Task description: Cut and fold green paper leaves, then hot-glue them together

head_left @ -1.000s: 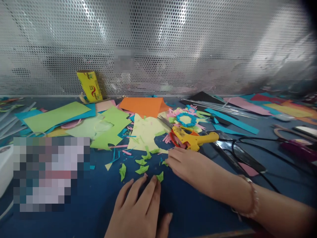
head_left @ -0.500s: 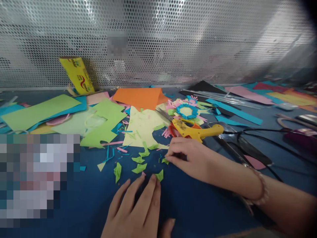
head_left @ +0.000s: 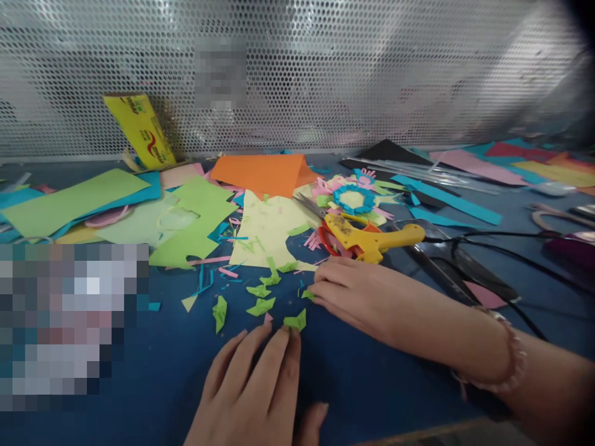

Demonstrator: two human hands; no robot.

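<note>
My left hand [head_left: 255, 384] lies palm down on the blue table, fingers stretched out, its fingertips at a small folded green paper piece [head_left: 297, 319]. Further right, my right hand [head_left: 348, 288] has its fingers pressed together at another green paper piece [head_left: 307, 295], which is partly covered by the fingertips. Several similar folded green pieces [head_left: 261, 306] lie just beyond my left hand, beside a tiny pink scrap [head_left: 268, 318]. Past my right hand rest a yellow glue gun [head_left: 383, 241] and scissors with red handles [head_left: 328, 238], partly under the gun.
A cut pale-yellow sheet [head_left: 264, 223], green paper [head_left: 195, 217] and folded orange paper [head_left: 258, 173] lie farther back. A blue-edged paper flower [head_left: 353, 199] sits among pink scraps. A yellow box [head_left: 142, 133] leans on the perforated metal panel [head_left: 297, 74]. Black cables [head_left: 493, 235] run right.
The view has shifted a little. The green piece at my left fingertips shows more fully now. My right hand's fingers have drawn closer together, still at the same green piece.
</note>
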